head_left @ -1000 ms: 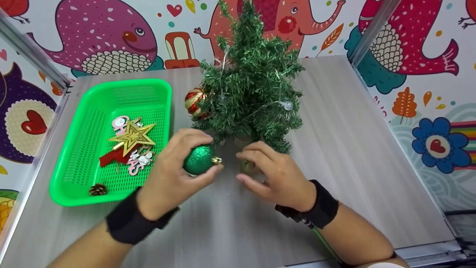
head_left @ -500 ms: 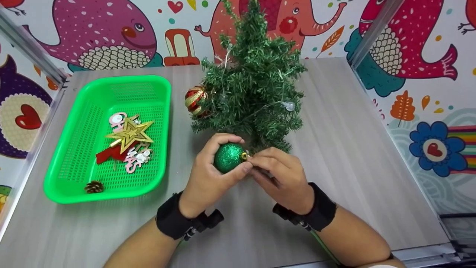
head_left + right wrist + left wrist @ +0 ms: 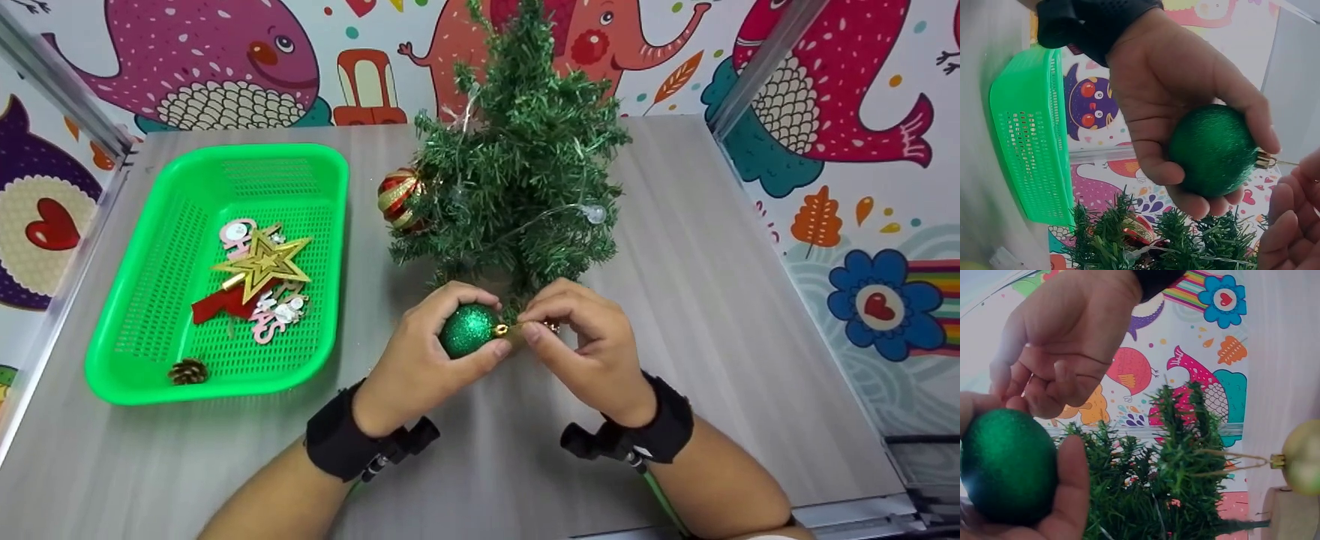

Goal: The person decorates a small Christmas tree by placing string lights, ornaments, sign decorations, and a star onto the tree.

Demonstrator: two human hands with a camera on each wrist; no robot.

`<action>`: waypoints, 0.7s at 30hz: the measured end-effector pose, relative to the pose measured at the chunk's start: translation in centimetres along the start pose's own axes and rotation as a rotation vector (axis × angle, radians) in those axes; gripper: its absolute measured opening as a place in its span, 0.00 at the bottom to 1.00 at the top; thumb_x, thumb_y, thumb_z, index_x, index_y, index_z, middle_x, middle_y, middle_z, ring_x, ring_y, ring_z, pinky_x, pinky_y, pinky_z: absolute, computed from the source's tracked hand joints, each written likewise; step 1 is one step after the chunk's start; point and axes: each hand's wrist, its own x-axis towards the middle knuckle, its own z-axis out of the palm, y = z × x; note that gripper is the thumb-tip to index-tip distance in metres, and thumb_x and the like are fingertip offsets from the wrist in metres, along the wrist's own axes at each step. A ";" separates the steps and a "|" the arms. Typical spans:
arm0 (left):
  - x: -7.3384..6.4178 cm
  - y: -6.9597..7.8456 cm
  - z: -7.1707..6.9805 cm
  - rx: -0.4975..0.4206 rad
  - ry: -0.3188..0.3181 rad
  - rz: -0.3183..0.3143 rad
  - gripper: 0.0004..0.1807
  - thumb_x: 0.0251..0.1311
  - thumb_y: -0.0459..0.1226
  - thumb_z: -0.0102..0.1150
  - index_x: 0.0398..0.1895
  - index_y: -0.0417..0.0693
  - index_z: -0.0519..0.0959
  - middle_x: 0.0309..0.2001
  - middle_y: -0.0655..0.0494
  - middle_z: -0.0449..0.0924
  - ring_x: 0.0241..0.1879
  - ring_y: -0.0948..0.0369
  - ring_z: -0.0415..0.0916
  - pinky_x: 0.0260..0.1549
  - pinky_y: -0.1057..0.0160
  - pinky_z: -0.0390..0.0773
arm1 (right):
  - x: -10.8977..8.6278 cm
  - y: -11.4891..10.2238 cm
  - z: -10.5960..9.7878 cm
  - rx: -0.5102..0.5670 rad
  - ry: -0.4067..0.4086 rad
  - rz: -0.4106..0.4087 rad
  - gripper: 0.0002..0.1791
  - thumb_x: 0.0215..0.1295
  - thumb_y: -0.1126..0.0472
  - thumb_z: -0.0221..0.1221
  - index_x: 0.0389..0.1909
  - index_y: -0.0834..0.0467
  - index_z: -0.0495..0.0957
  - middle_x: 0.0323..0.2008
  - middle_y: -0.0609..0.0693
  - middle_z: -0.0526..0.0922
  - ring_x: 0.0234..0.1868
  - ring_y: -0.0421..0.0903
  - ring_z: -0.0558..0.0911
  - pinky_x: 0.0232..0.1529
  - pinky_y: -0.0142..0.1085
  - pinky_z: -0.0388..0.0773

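Observation:
A glittery green Christmas bauble (image 3: 466,331) sits in my left hand (image 3: 409,364), whose fingers and thumb curl round it. Its gold cap points right, towards my right hand (image 3: 592,349). Between thumb and fingertips, that hand pinches a thin gold string running from the cap, which also shows in the right wrist view as a fine string (image 3: 1285,163). Just behind both hands stands a small artificial Christmas tree (image 3: 525,172). A gold bauble (image 3: 1304,457) hangs from a looped string low on the tree in the left wrist view; in the head view my right hand mostly hides it.
To the left stands a green plastic basket (image 3: 341,217). It holds a gold star (image 3: 264,262), a red ribbon piece (image 3: 232,301), pink letter ornaments (image 3: 270,319) and a pine cone (image 3: 187,370). A red-and-gold striped bauble (image 3: 400,198) hangs at the tree's left side.
My left hand has brought the green bauble rightwards to in front of the tree. My right hand has come away from the gold bauble and now pinches the green bauble's string, drawn out sideways.

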 end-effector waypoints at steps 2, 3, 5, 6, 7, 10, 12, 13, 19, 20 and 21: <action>0.0 -0.1 0.1 0.014 -0.001 -0.002 0.20 0.61 0.39 0.73 0.55 0.47 0.80 0.54 0.55 0.82 0.50 0.60 0.80 0.44 0.60 0.86 | -0.1 -0.1 -0.1 0.026 0.000 0.061 0.06 0.72 0.68 0.62 0.37 0.68 0.81 0.34 0.57 0.81 0.34 0.44 0.77 0.30 0.34 0.73; 0.1 -0.2 0.1 0.017 0.000 -0.001 0.20 0.61 0.38 0.72 0.55 0.48 0.81 0.54 0.54 0.82 0.50 0.60 0.80 0.44 0.60 0.85 | -0.2 -0.1 -0.2 0.042 -0.003 0.096 0.05 0.72 0.68 0.62 0.37 0.68 0.81 0.34 0.56 0.80 0.33 0.43 0.76 0.29 0.34 0.72; 0.1 -0.3 0.2 0.018 0.003 0.009 0.19 0.61 0.38 0.72 0.55 0.49 0.81 0.54 0.52 0.82 0.50 0.60 0.80 0.44 0.60 0.85 | -0.2 -0.2 -0.4 0.072 -0.013 0.162 0.05 0.71 0.69 0.63 0.36 0.68 0.80 0.34 0.53 0.80 0.32 0.43 0.74 0.28 0.34 0.71; 0.1 -0.4 0.2 0.018 0.006 0.015 0.19 0.61 0.37 0.72 0.55 0.49 0.82 0.54 0.51 0.82 0.50 0.60 0.80 0.45 0.60 0.85 | -0.2 -0.3 -0.5 0.083 -0.017 0.193 0.03 0.70 0.70 0.63 0.36 0.68 0.80 0.35 0.52 0.80 0.31 0.42 0.74 0.27 0.34 0.71; 0.2 -0.5 0.2 0.023 0.008 0.023 0.18 0.61 0.37 0.72 0.54 0.49 0.82 0.54 0.51 0.82 0.51 0.60 0.80 0.45 0.60 0.85 | -0.1 -0.3 -0.6 0.091 -0.022 0.220 0.02 0.69 0.72 0.62 0.36 0.68 0.80 0.35 0.50 0.80 0.30 0.42 0.73 0.27 0.34 0.71; 0.2 -0.6 0.3 0.044 0.007 0.028 0.17 0.61 0.37 0.73 0.52 0.48 0.82 0.53 0.53 0.82 0.50 0.61 0.79 0.45 0.61 0.84 | 0.0 -0.4 -0.9 0.098 -0.051 0.259 0.01 0.69 0.74 0.60 0.37 0.70 0.79 0.36 0.48 0.80 0.30 0.41 0.73 0.27 0.34 0.72; 0.2 -0.6 0.4 0.055 0.001 0.026 0.17 0.61 0.39 0.73 0.51 0.48 0.82 0.52 0.56 0.82 0.50 0.62 0.79 0.44 0.62 0.84 | 0.0 -0.3 -0.9 0.088 -0.063 0.263 0.01 0.69 0.75 0.59 0.38 0.70 0.78 0.36 0.50 0.79 0.29 0.41 0.73 0.27 0.34 0.72; 0.2 -0.7 0.5 0.063 -0.004 0.028 0.17 0.61 0.40 0.74 0.51 0.49 0.82 0.51 0.57 0.81 0.50 0.62 0.79 0.44 0.63 0.83 | 0.0 -0.3 -0.9 0.075 -0.071 0.258 0.01 0.70 0.74 0.59 0.38 0.69 0.79 0.35 0.51 0.79 0.29 0.41 0.73 0.27 0.34 0.72; 0.3 -1.0 1.1 0.039 -0.002 0.123 0.16 0.60 0.39 0.75 0.49 0.46 0.85 0.50 0.56 0.83 0.52 0.61 0.80 0.47 0.63 0.82 | 0.1 -0.1 -0.8 -0.077 -0.150 0.187 0.09 0.64 0.77 0.63 0.37 0.60 0.81 0.31 0.51 0.78 0.26 0.40 0.71 0.25 0.34 0.69; 0.3 -1.1 1.2 0.026 0.004 0.149 0.14 0.60 0.37 0.74 0.48 0.45 0.85 0.49 0.55 0.84 0.52 0.60 0.80 0.48 0.63 0.83 | 0.1 -0.1 -0.8 -0.095 -0.163 0.175 0.10 0.63 0.78 0.63 0.37 0.60 0.81 0.31 0.51 0.79 0.26 0.40 0.70 0.25 0.34 0.68; 0.3 -1.2 1.3 0.009 0.010 0.170 0.12 0.61 0.36 0.74 0.46 0.44 0.86 0.49 0.54 0.84 0.52 0.60 0.81 0.50 0.62 0.83 | 0.0 -0.1 -0.8 -0.111 -0.172 0.168 0.11 0.63 0.78 0.63 0.38 0.59 0.82 0.31 0.50 0.79 0.26 0.40 0.70 0.26 0.34 0.68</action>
